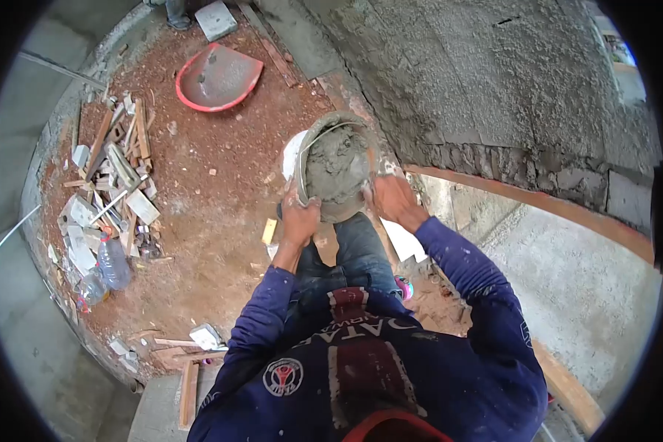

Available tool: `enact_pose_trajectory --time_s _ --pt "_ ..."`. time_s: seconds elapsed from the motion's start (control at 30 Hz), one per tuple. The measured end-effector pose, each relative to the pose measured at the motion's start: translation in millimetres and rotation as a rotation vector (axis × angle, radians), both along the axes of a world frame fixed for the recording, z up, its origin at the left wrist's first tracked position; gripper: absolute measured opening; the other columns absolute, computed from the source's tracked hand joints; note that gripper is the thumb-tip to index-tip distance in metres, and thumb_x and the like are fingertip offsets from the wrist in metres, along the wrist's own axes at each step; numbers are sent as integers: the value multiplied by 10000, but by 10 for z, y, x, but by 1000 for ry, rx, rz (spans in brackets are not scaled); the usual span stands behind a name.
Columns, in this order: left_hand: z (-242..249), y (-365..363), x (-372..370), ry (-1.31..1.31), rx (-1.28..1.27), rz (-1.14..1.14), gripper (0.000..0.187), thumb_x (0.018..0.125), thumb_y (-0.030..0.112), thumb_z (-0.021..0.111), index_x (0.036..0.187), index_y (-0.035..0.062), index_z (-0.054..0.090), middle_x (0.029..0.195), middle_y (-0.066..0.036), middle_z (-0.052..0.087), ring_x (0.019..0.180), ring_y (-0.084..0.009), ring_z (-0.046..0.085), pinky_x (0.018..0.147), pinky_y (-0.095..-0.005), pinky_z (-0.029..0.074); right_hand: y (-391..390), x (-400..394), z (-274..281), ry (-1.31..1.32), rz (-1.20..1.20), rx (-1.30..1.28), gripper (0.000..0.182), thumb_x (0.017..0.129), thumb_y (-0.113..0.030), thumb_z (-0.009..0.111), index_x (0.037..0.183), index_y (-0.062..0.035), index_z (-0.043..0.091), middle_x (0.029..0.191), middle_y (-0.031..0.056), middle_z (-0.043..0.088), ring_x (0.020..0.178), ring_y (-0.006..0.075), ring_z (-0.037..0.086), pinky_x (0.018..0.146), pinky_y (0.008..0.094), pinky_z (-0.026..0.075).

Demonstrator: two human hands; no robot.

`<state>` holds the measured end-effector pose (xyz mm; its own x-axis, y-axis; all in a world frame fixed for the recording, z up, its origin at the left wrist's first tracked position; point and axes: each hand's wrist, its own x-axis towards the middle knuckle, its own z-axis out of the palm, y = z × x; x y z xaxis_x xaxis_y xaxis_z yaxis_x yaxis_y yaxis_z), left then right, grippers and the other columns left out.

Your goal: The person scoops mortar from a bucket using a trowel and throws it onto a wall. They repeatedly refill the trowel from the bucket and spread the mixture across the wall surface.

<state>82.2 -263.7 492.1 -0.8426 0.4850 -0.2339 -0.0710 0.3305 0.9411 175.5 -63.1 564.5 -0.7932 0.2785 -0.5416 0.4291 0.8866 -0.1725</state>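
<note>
A round bucket (337,166) full of wet grey mortar is held up in front of my legs, its opening facing me. My left hand (298,222) grips its near left rim, with the thumb over the edge. On the right side of the rim, my right hand (395,200) is closed round the edge. A thin wire handle lies along the left of the opening. Part of a white container (292,153) shows just behind the bucket's left side.
A red-rimmed basin (219,78) with grey residue lies on the dirt floor ahead. Wood scraps (141,129) and plastic bottles (113,264) are heaped at the left. A rough mortared wall (486,81) stands at the right. Another person's foot (179,22) shows at the top.
</note>
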Motion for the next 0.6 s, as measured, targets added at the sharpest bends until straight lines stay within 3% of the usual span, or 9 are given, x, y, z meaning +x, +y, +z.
enact_pose_trajectory --time_s 0.03,0.07,0.13,0.17,0.27,0.33,0.37,0.47,0.6 --pt "-99 -79 30 -39 -176 -1 585 789 -20 575 1361 -51 456 1186 -192 630 1073 -277 609 948 -333 463 -128 69 60 71 -109 -90 337 890 -306 554 897 14 662 873 265 666 833 418 659 743 498 533" --pt "-15 -48 -94 -2 -150 -1 585 789 -20 575 1361 -51 456 1186 -192 630 1073 -277 609 948 -333 463 -251 137 30 199 -194 -116 406 903 -372 550 914 17 665 866 271 662 849 443 649 781 518 513" --pt "346 -150 -169 -463 151 86 549 799 -37 540 1343 -56 468 1155 -161 637 1014 -243 628 884 -321 499 -340 161 33 119 -241 -177 413 898 -366 569 966 31 661 873 277 660 850 434 651 781 515 504" --pt "559 -189 -223 -490 165 118 500 795 -64 522 1294 -53 505 1101 -128 644 928 -204 634 796 -311 523 -432 217 101 119 -244 -181 413 898 -366 569 966 31 661 873 277 660 850 434 651 781 515 504" --pt "540 -392 -271 -620 326 194 459 778 -79 517 1235 -45 541 1038 -117 649 859 -192 623 740 -313 522 -499 271 344 315 -225 -216 330 901 -301 600 1008 10 629 835 264 647 806 438 630 776 482 495" --pt "491 -497 -295 -613 273 216 419 762 -77 519 1177 -40 561 988 -102 646 836 -187 616 719 -320 519 -525 336 388 492 -167 -171 301 912 -276 590 971 19 599 837 262 639 810 432 624 755 487 487" --pt "454 -546 -288 -644 269 252 413 757 -70 524 1167 -38 563 969 -96 644 829 -188 616 713 -321 519 -531 328 305 536 -125 -175 401 929 -332 559 1017 53 633 860 267 665 823 441 642 737 493 513" --pt "219 -718 -227 -639 276 271 401 747 -47 551 1146 -26 573 923 -81 640 805 -188 611 694 -327 517 -540 204 -36 182 -71 -65 432 953 -363 503 1047 43 619 792 258 659 751 446 639 693 515 513" --pt "196 -861 -261 -614 194 331 402 746 -43 575 1147 -29 583 925 -91 651 792 -197 616 685 -334 522 -658 138 42 130 -108 -63 419 958 -359 485 992 33 628 783 229 670 740 440 644 687 518 516"
